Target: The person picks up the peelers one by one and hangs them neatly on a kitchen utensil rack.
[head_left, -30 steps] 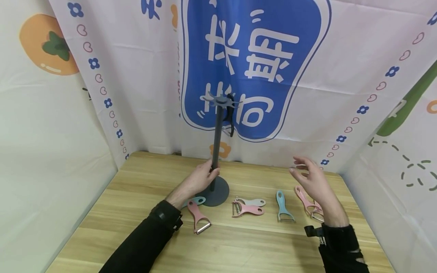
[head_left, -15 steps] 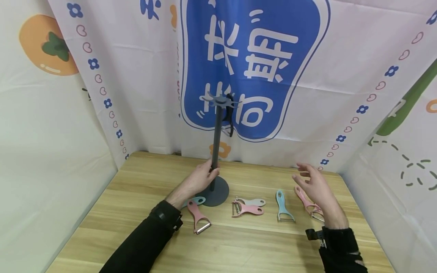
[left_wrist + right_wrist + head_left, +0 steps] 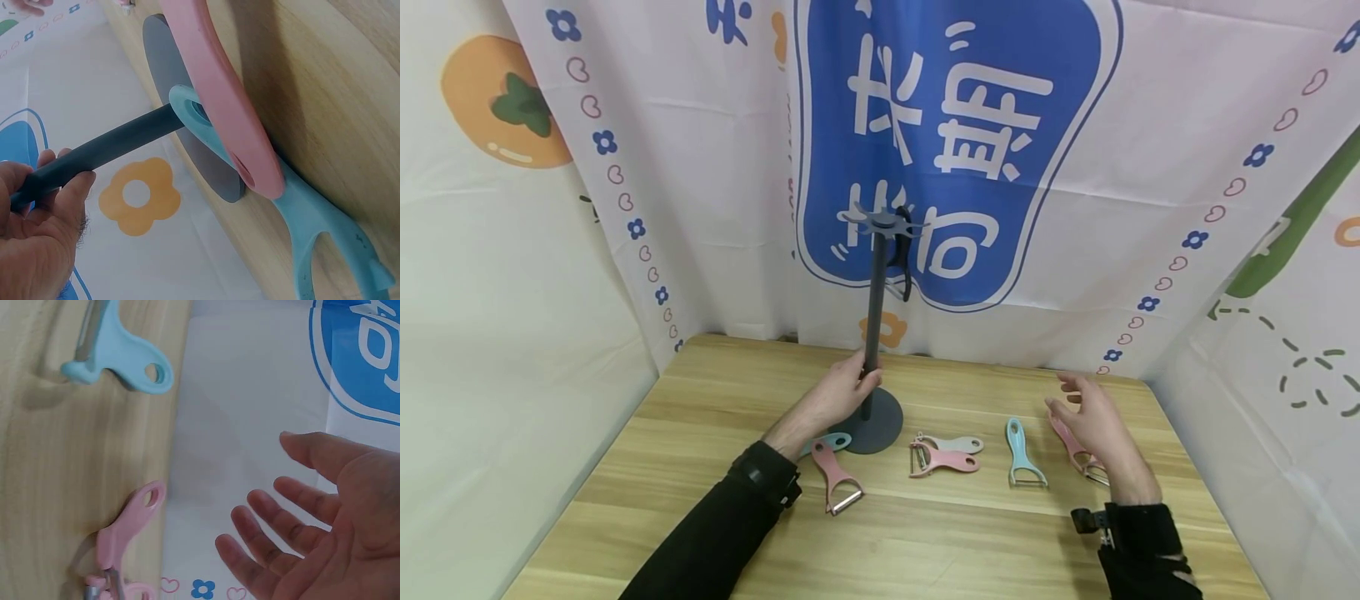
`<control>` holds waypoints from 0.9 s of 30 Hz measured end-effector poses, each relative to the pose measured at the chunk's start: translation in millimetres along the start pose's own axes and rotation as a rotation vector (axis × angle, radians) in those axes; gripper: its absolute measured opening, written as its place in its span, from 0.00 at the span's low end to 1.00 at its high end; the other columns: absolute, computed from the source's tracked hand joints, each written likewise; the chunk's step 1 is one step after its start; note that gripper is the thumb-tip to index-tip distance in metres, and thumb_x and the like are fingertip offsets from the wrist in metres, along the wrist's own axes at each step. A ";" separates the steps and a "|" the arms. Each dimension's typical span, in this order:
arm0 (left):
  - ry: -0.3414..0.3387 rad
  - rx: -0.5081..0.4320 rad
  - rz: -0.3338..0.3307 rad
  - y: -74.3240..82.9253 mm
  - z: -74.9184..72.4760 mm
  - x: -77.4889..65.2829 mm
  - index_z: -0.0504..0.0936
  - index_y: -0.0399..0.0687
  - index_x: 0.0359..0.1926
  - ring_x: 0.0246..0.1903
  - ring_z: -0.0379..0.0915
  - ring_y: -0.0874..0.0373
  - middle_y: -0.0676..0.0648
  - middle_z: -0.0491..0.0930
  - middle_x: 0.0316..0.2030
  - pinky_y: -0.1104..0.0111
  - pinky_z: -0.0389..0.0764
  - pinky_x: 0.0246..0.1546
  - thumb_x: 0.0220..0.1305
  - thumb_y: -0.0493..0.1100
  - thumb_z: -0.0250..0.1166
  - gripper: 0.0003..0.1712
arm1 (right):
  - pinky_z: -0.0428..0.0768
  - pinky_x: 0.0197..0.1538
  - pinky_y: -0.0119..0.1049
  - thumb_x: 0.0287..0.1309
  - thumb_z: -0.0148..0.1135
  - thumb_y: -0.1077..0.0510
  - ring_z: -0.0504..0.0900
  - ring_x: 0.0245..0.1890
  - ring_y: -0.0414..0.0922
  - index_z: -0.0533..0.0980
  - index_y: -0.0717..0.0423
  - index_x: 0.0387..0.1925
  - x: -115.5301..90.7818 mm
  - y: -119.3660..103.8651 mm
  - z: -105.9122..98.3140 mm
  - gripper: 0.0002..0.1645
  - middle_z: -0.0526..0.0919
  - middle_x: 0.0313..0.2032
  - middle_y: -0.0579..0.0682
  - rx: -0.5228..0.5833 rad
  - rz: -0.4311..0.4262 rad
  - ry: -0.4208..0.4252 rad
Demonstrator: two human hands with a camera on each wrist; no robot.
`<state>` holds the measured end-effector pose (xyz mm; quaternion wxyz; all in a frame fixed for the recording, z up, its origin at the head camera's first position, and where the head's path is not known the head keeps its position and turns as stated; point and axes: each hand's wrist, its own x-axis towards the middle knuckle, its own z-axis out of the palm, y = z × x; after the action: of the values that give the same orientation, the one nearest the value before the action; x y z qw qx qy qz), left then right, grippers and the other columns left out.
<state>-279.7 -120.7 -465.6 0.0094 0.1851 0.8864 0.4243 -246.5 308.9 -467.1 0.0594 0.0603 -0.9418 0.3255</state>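
Note:
My left hand (image 3: 835,396) grips the dark grey upright pole (image 3: 876,308) of a round-based stand with a ring of hooks on top. In the left wrist view, the thumb and fingers wrap the pole (image 3: 119,139). A black, looped object (image 3: 904,258) hangs from one hook. My right hand (image 3: 1101,429) hovers over a pink peeler (image 3: 1063,433) at the right. Its fingers are spread and hold nothing in the right wrist view, apart from the pink peeler (image 3: 128,528), which overlaps another pink one. A light blue peeler (image 3: 1017,442) lies to its left.
Near the middle, a pink peeler (image 3: 951,460) lies against a pale grey one (image 3: 958,444). Beside the stand's base (image 3: 880,433), another pink peeler (image 3: 831,471) crosses a teal one (image 3: 837,440). A printed curtain (image 3: 737,275) closes off the table's back edge.
My right hand has come down and slightly toward the pink peeler beneath it. The left hand keeps its grip on the pole, and the peelers lie as before.

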 end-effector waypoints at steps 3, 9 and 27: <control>-0.002 0.003 0.001 0.1 -0.2 -0.2 0.74 0.51 0.49 0.36 0.75 0.54 0.48 0.79 0.37 0.58 0.77 0.39 0.80 0.49 0.56 0.08 | 0.75 0.59 0.65 0.71 0.63 0.56 0.73 0.61 0.72 0.63 0.70 0.73 0.1 3.0 2.0 0.37 0.72 0.62 0.74 -0.011 0.039 -0.022; -0.002 0.005 -0.002 0.1 -0.1 -0.6 0.74 0.51 0.49 0.38 0.76 0.55 0.48 0.79 0.38 0.58 0.78 0.40 0.80 0.50 0.56 0.08 | 0.74 0.60 0.65 0.71 0.62 0.54 0.73 0.60 0.72 0.62 0.73 0.72 -1.9 7.9 7.3 0.39 0.72 0.61 0.77 -0.046 0.109 -0.062; -0.001 0.008 -0.007 0.9 -0.2 0.1 0.74 0.51 0.49 0.38 0.77 0.55 0.46 0.80 0.38 0.57 0.79 0.41 0.80 0.48 0.56 0.07 | 0.77 0.57 0.60 0.78 0.51 0.43 0.81 0.22 0.49 0.67 0.79 0.65 -1.8 25.4 16.5 0.40 0.82 0.37 0.67 -0.178 0.188 -0.177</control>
<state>-279.5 -120.3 -464.8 0.0107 0.1822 0.8888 0.4204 -249.8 318.6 -495.7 -0.0493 -0.0055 -0.9699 0.2383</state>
